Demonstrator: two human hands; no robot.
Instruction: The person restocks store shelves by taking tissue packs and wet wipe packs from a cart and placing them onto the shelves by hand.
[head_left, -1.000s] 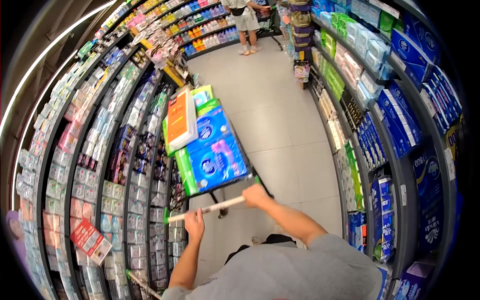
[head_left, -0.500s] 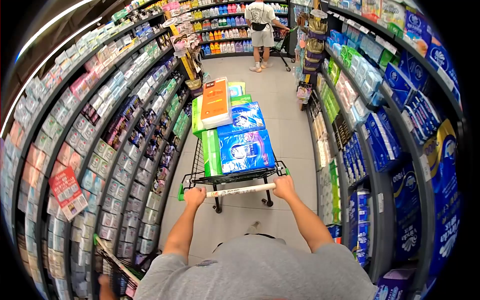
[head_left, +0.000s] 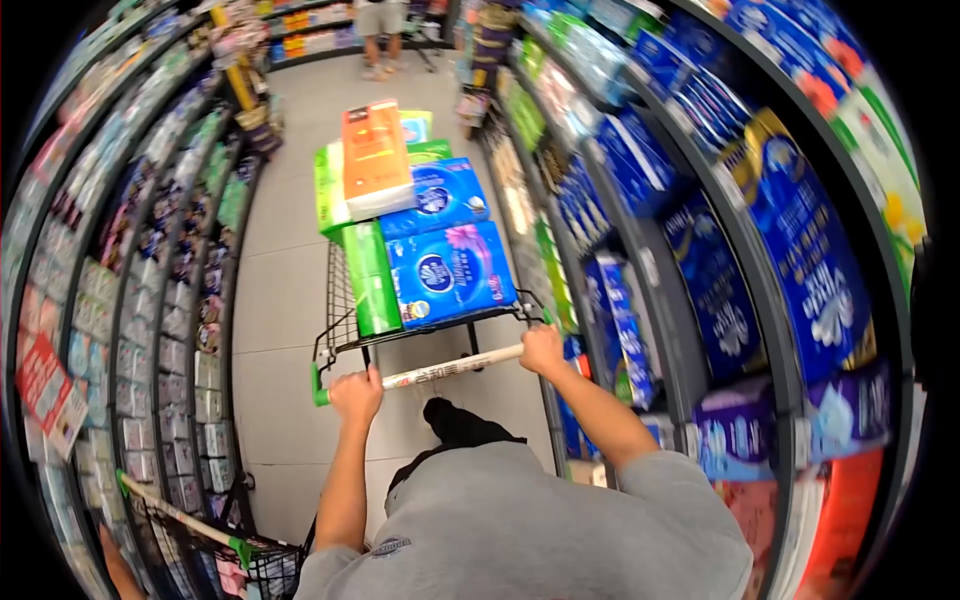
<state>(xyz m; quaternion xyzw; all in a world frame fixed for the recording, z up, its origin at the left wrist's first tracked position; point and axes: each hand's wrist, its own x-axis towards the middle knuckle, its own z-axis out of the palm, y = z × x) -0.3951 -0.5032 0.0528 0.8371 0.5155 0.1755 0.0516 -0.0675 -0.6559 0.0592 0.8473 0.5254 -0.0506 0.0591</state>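
Observation:
Both my hands are wrapped round the pale handle bar [head_left: 450, 369] of a black wire shopping cart [head_left: 345, 290]. My left hand [head_left: 356, 393] grips it near the green left end, and my right hand [head_left: 542, 349] near the right end. Piled in the cart are blue tissue packs [head_left: 455, 275] with a pink flower print, green packs [head_left: 370, 280] beside them, and an orange and white tissue pack [head_left: 377, 160] lying on top. The packs rise above the cart's rim and hide its basket floor.
Shelves of small packs [head_left: 140, 350] line the left side. Close on the right are shelves with large blue tissue packs [head_left: 800, 260]. A second cart [head_left: 190, 520] with an arm by it is at the lower left. Ahead stands a person [head_left: 380, 35] in shorts.
The view has swung to the right, and the right shelves are nearer. My cart's handle now slants, its right end higher. Both hands have kept their grip.

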